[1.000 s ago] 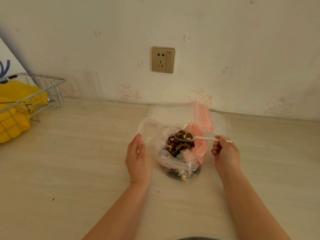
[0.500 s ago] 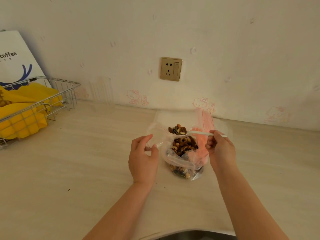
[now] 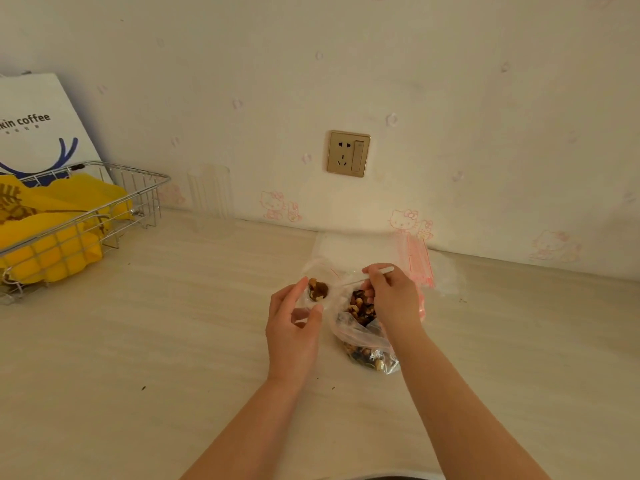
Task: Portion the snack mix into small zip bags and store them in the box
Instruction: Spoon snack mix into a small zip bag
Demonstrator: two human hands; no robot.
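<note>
My left hand [image 3: 293,327] holds a small clear zip bag [image 3: 313,271] open between thumb and fingers; a little heap of snack mix [image 3: 317,289] sits inside it. My right hand [image 3: 391,299] pinches a white plastic spoon [image 3: 384,270] whose bowl points left into the small bag. Below my right hand lies the big clear bag of snack mix [image 3: 363,337], open, with nuts and dried fruit showing. A stack of empty zip bags with red strips [image 3: 415,258] lies behind, by the wall.
A wire basket [image 3: 104,209] with yellow trays stands at the far left, a white coffee bag [image 3: 34,126] behind it. A clear plastic box [image 3: 211,199] stands against the wall. A white sheet [image 3: 349,247] lies under the bags.
My right hand carried the loaded spoon left from over the big bag into the small bag, and the mix now lies in that bag. My left hand opened the small bag wider.
</note>
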